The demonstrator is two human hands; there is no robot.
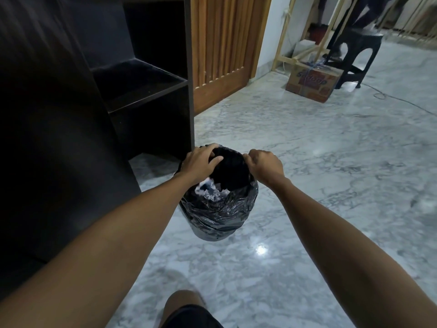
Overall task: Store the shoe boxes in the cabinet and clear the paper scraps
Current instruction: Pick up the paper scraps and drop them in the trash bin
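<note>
A small bin lined with a black plastic bag point(217, 214) stands on the marble floor beside the dark cabinet point(146, 91). White paper scraps point(212, 189) show inside the bag, near its left side. My left hand point(201, 160) grips the bag's rim on the left, fingers curled over the edge. My right hand point(264, 163) pinches the bag's rim on the right. The cabinet's shelves in view hold nothing that I can make out. No shoe box is in sight.
A cardboard box point(313, 82) sits on the floor at the back right, next to a black stool point(354, 50) and a wooden frame point(295, 43). A wooden slatted door point(224, 43) stands behind the cabinet. A cable point(390, 97) trails across the floor. My knee point(184, 304) shows below.
</note>
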